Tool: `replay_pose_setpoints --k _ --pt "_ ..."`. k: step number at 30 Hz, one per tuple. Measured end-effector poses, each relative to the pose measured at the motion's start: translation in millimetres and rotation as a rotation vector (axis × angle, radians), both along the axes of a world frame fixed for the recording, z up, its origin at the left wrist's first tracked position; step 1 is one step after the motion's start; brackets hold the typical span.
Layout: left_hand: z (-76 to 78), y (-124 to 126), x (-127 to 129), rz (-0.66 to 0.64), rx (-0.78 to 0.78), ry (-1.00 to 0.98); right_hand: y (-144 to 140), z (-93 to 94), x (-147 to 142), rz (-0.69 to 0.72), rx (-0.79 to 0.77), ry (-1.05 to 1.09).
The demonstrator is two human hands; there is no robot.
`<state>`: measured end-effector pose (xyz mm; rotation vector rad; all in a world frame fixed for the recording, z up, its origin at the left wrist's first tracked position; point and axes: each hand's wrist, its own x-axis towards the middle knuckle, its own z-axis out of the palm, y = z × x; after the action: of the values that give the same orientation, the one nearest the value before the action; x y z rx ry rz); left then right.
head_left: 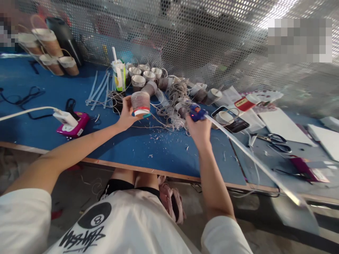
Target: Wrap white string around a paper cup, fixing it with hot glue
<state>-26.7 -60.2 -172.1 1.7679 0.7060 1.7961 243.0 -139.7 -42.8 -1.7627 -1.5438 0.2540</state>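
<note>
My left hand [127, 114] is closed around a small cup wrapped in grey-brown cord [140, 102], tilted, with a red band and a white edge at its lower end. In my right hand [199, 131] is a blue glue gun [196, 111], gripped by its handle. A long whitish glue stick [246, 151] sticks out of its back toward the lower right. The gun's nozzle is blurred among the cord and cups, so I cannot tell whether it touches anything. Between my hands a tangle of grey cord [178, 93] lies on the blue table [159, 151], with white scraps around it.
Several cord-wrapped cups [138, 82] stand behind, beside a drink carton with a straw [119, 76]. Loose glue sticks [98, 90] and a magenta power strip [72, 125] lie left. To the right are a phone [234, 121], scissors [278, 141] and white sheets [286, 123]. Perforated metal [185, 42] rises behind.
</note>
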Motion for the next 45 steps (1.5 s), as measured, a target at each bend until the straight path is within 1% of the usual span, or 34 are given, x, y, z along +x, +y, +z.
replay_pose_setpoints --k 1,3,5,8,10,11,12,14,16,17,19,20,21,22,23,24,26,27,28,29,30,33,34,36,37,40,41,42,43,45 --pt "-0.5 0 1 0.006 -0.010 0.004 -8 5.3 5 -0.105 -0.002 -0.125" --pt "-1.6 -1 2 0.024 -0.026 0.015 -25 11.3 14 -0.298 -0.114 -0.297" --pt "-2.4 -2 4 0.040 -0.047 0.030 -40 10.0 19 -0.369 -0.288 -0.383" --pt "-1.4 -4 5 0.047 -0.092 0.044 -49 -1.0 20 -0.323 -0.522 -0.489" --pt "0.8 -7 6 0.058 -0.110 0.046 -49 -8.1 17 -0.255 -0.600 -0.568" --pt "2.2 -8 6 0.065 -0.116 0.043 -48 -10.0 14 -0.236 -0.603 -0.595" --pt "3.6 -9 6 0.070 -0.120 0.040 -48 -10.5 12 -0.227 -0.583 -0.608" --pt "6.1 -10 6 0.074 -0.130 0.034 -49 -7.7 6 -0.206 -0.478 -0.606" --pt "7.3 -11 6 0.061 -0.136 0.025 -50 -2.1 -1 -0.135 -0.286 -0.576" --pt "7.4 -11 6 0.048 -0.139 0.020 -50 0.6 -5 -0.060 -0.162 -0.558" --pt "6.9 -11 7 0.019 -0.154 0.005 -45 3.6 -15 0.146 0.097 -0.494" --pt "6.5 -11 8 0.008 -0.165 -0.005 -40 3.4 -19 0.251 0.196 -0.446" --pt "6.2 -11 8 0.000 -0.177 -0.018 -33 1.8 -23 0.351 0.253 -0.394" --pt "6.2 -11 9 -0.003 -0.187 -0.035 -25 -0.9 -27 0.445 0.264 -0.339" --pt "6.4 -11 9 -0.003 -0.197 -0.052 -17 -4.6 -31 0.530 0.231 -0.281" --pt "6.9 -12 9 -0.001 -0.204 -0.067 -8 -8.8 -34 0.614 0.162 -0.219" --pt "8.4 -12 10 0.006 -0.215 -0.086 9 -17.7 -38 0.776 -0.029 -0.078" --pt "9.1 -12 10 0.010 -0.218 -0.087 16 -21.7 -39 0.837 -0.127 -0.005" --pt "9.7 -13 10 0.010 -0.220 -0.083 22 -25.1 -39 0.868 -0.206 0.071" --pt "10.1 -13 10 0.008 -0.219 -0.077 26 -28.0 -39 0.868 -0.255 0.146" --pt "10.3 -13 9 0.004 -0.218 -0.071 30 -30.2 -38 0.842 -0.270 0.218" --pt "10.3 -13 8 -0.039 -0.222 -0.039 37 -34.7 -31 0.742 -0.238 0.378" --pt "10.4 -14 7 -0.063 -0.225 -0.026 39 -35.9 -28 0.720 -0.239 0.390" --pt "11.2 -15 6 -0.114 -0.234 0.001 41 -37.9 -21 0.656 -0.215 0.326" --pt "11.9 -15 6 -0.135 -0.242 0.011 41 -38.6 -18 0.594 -0.147 0.260" --pt "15.0 -18 5 -0.150 -0.283 0.014 36 -38.5 -14 0.369 0.220 0.055" --pt "16.2 -19 5 -0.145 -0.299 0.010 33 -37.6 -14 0.328 0.322 0.026" --pt "17.3 -20 6 -0.141 -0.313 0.009 28 -36.5 -16 0.324 0.389 0.026" --pt "18.2 -21 6 -0.139 -0.323 0.011 23 -35.3 -18 0.356 0.421 0.050" --pt "19.1 -22 6 -0.138 -0.331 0.023 12 -33.3 -26 0.504 0.419 0.137"
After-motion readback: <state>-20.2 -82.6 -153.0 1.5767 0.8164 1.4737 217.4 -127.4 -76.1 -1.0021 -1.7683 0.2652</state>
